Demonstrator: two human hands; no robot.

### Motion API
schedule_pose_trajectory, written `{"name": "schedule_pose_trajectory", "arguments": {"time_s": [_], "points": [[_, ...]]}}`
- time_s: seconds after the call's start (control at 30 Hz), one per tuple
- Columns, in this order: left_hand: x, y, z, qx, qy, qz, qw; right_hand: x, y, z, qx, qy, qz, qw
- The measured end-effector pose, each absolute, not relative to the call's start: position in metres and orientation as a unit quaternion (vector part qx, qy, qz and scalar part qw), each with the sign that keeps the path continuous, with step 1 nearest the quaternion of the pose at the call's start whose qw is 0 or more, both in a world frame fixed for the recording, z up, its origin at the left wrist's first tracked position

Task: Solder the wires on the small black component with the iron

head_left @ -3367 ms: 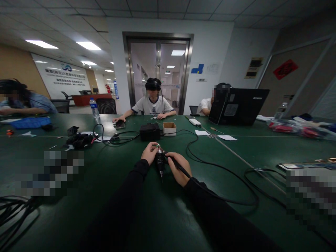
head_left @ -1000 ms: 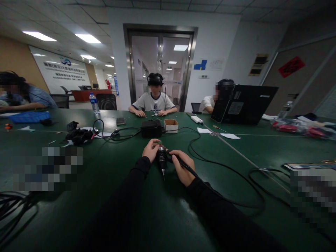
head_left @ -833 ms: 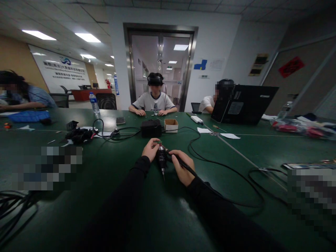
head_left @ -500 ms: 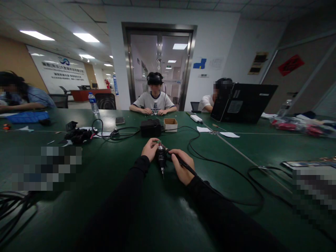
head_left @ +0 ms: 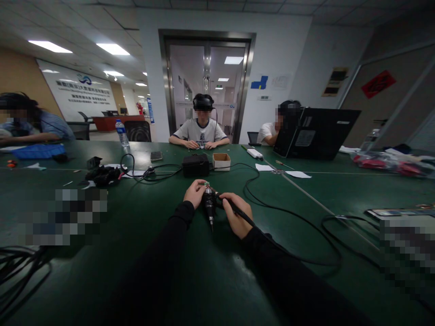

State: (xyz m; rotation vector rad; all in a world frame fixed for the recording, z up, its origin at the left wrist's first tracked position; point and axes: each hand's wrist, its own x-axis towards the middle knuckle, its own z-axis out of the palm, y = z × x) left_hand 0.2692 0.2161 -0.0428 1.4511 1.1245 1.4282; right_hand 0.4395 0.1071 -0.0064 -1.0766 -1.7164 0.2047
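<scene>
At far left, a person in a light blue shirt [head_left: 56, 128] leans over a green tabletop [head_left: 210, 276] behind a shallow blue plastic tray [head_left: 37, 155]. Thin black cables [head_left: 25, 265] bunch in the near left corner. Farther in, a tangle of black gear [head_left: 105, 176] lies beside white paper [head_left: 137, 174]. A clear plastic bottle with a blue cap [head_left: 121, 132] stands beyond, with a dark, flat rectangular device [head_left: 156, 156] lying to its right.

At center, the wearer's black-sleeved left hand [head_left: 194, 194] has its thumb and fingers drawn in at the upper end of a black tapered tool with a silver metal tip [head_left: 210, 207]. A small green piece [head_left: 207, 184] shows at those fingertips; whether they pinch it is too small to tell. The tapered tool is between the two hands, its tip pointing back toward the wearer. Beyond are a black box-shaped case [head_left: 196, 166] and, on its right, a small open cardboard box [head_left: 221, 167]; across the table sits a person in a white T-shirt [head_left: 201, 131].

The right hand [head_left: 237, 222], also black-sleeved, grasps a slim black pen-like tool [head_left: 243, 216] as one holds a pencil, its front end close to the tapered tool's right side. Farther right, a large black open laptop [head_left: 317, 134] partly hides another seated person [head_left: 268, 132]. At far right lies clear plastic packaging with red contents [head_left: 403, 167].
</scene>
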Motion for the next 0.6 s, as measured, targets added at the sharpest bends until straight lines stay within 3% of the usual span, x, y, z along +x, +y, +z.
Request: {"name": "schedule_pose_trajectory", "arguments": {"time_s": [0.4, 0.6], "points": [[0.262, 0.199, -0.032, 0.584, 0.583, 0.474, 0.306, 0.443, 0.108, -0.006, -0.468, -0.671, 0.111, 0.563], [0.256, 0.188, -0.017, 0.598, 0.572, 0.437, 0.353, 0.444, 0.109, -0.007, -0.463, -0.671, 0.107, 0.569]]}}
